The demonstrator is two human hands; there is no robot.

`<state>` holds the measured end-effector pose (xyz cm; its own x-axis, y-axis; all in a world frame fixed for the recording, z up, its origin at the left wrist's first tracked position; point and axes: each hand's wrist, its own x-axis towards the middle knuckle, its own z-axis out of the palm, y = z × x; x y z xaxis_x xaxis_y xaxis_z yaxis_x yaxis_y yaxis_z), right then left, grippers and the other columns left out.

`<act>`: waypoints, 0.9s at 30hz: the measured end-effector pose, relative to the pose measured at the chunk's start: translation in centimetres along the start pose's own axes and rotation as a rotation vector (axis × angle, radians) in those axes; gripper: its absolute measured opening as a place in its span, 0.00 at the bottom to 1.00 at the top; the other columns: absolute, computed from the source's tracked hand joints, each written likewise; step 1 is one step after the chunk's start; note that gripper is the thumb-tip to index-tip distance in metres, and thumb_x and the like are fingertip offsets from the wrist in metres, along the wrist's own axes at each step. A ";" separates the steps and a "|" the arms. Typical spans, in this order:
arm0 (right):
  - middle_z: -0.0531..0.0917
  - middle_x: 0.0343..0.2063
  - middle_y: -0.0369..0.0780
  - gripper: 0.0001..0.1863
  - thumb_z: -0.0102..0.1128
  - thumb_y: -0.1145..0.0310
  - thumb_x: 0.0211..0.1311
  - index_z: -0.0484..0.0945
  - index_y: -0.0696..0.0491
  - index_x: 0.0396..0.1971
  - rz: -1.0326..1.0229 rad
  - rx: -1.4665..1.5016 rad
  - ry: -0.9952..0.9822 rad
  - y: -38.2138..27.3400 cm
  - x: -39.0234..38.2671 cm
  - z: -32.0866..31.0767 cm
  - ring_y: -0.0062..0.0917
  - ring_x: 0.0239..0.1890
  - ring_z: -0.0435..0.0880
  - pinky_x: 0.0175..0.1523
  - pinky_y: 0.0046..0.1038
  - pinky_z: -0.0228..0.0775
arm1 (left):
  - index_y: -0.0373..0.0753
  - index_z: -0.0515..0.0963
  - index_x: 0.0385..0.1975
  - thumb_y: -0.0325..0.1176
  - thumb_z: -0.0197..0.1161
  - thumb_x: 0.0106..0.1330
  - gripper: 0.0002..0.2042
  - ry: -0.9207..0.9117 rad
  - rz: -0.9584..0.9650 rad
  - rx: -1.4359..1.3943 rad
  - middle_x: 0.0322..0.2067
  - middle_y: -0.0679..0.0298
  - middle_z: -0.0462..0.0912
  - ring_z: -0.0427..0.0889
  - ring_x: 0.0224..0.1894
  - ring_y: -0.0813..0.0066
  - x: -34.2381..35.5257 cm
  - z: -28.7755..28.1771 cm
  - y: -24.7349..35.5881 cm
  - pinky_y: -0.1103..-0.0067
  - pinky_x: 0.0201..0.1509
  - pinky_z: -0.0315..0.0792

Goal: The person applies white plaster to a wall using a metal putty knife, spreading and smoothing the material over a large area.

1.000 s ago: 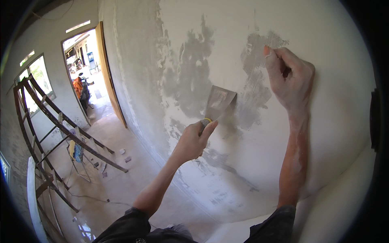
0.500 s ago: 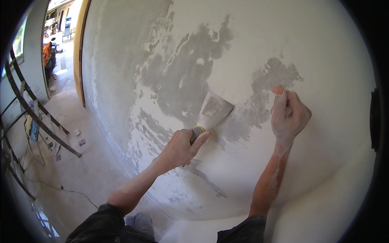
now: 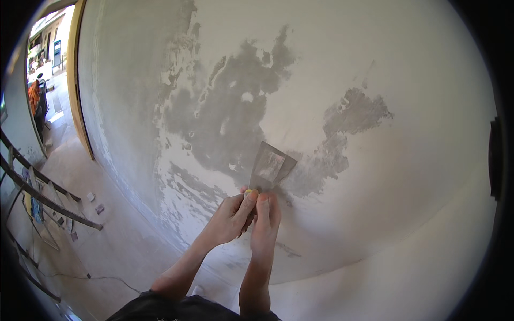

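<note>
Left hand (image 3: 230,218) closed round the handle of a broad-bladed scraper (image 3: 270,167), thumb up near the blade's base; most of the handle is hidden. Right hand (image 3: 265,215) right alongside, near the blade's narrow end, fingers bent; cannot tell if it grips the scraper or only touches it. Scraper sits in front of both hands, blade pointing up and a bit to the right, with a paler patch on its face; contact between blade and wall is unclear. Forearms come in from below, dark clothing (image 3: 160,307) at the lower edge. Behind the scraper, pale wall (image 3: 321,59) with uneven grey areas: a big ragged patch (image 3: 225,117) up and to the left of the blade, a smaller patch (image 3: 353,115) up to the right. Far left, wooden door edge (image 3: 75,80) beside a bright doorway, part of a motorbike (image 3: 40,104) with something orange on it visible through the opening. Lower left, dark ladder (image 3: 80,219) cut off by the view's rim, small debris (image 3: 100,209) on the light floor (image 3: 128,224) near its foot, thin cord (image 3: 115,277) running across below.
</note>
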<state>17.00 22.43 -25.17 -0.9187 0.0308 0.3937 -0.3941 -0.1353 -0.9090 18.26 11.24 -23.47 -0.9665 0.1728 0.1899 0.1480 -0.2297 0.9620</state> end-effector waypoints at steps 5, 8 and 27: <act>0.85 0.36 0.48 0.18 0.46 0.61 0.75 0.72 0.64 0.43 -0.045 0.190 0.058 -1.5 1.9 2.4 0.30 0.36 0.86 0.39 0.27 0.77 | 0.36 0.71 0.27 0.51 0.45 0.77 0.24 -0.060 0.012 -0.069 0.14 0.70 0.70 0.68 0.14 0.85 0.1 -0.3 -1.5 0.84 0.17 0.62; 0.85 0.34 0.49 0.17 0.42 0.63 0.77 0.71 0.63 0.37 -0.064 0.114 0.122 -1.6 2.1 3.4 0.34 0.32 0.88 0.35 0.27 0.79 | 0.36 0.72 0.28 0.49 0.45 0.77 0.23 -0.128 -0.033 -0.149 0.14 0.71 0.69 0.68 0.13 0.85 0.3 -1.5 -1.8 0.84 0.16 0.62; 0.73 0.14 0.37 0.17 0.45 0.63 0.76 0.66 0.60 0.27 -0.161 -0.155 0.476 -0.3 3.8 6.8 0.17 0.14 0.72 0.18 0.23 0.64 | 0.30 0.74 0.30 0.43 0.46 0.78 0.22 -0.150 0.141 0.042 0.14 0.68 0.73 0.70 0.16 0.85 2.6 -4.4 -2.1 0.81 0.20 0.63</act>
<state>13.83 15.91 -22.47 -0.7420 0.4904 0.4570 -0.4969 0.0552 -0.8660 14.47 7.93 -25.81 -0.8940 0.2836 0.3469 0.2908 -0.2218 0.9307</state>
